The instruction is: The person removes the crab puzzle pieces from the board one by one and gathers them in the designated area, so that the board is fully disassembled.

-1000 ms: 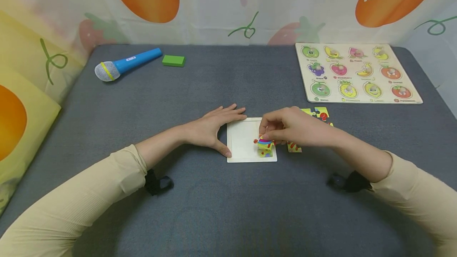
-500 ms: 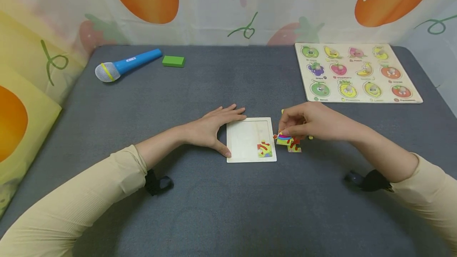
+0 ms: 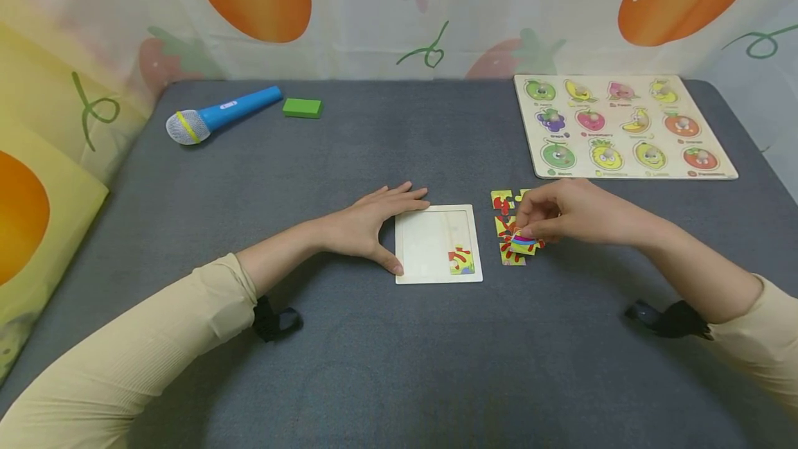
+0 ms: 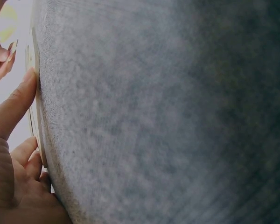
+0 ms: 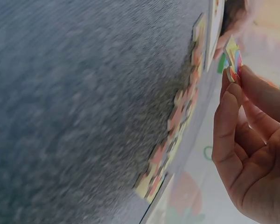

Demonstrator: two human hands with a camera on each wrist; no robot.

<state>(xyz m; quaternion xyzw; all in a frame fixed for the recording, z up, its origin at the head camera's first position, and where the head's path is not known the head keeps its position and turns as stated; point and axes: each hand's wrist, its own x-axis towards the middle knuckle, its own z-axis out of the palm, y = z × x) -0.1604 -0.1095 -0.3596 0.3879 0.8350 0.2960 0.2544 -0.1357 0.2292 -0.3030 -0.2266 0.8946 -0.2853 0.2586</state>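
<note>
A shallow pale wooden puzzle tray (image 3: 424,244) lies on the table, with one red and yellow jigsaw piece (image 3: 461,261) in its lower right corner. My left hand (image 3: 370,224) rests at the tray's left side, thumb and fingers spread and touching its edge. To the tray's right, my right hand (image 3: 570,213) pinches another jigsaw piece (image 5: 233,56), striped in bright colours, between thumb and fingers. This piece is held above several loose jigsaw pieces (image 3: 502,200) on the cloth, and the right hand hides some of them.
A fruit peg board (image 3: 630,127) lies at the back right. At the back left are a blue toy microphone (image 3: 224,115) and a green block (image 3: 303,108). A printed curtain (image 3: 361,12) hangs behind the grey table (image 3: 386,359), and a yellow cushion-like shape (image 3: 56,227) stands at far left.
My right hand has carried the striped jigsaw piece rightward, from over the tray to over the loose pieces, uncovering the piece in the tray. The left hand has stayed put.
</note>
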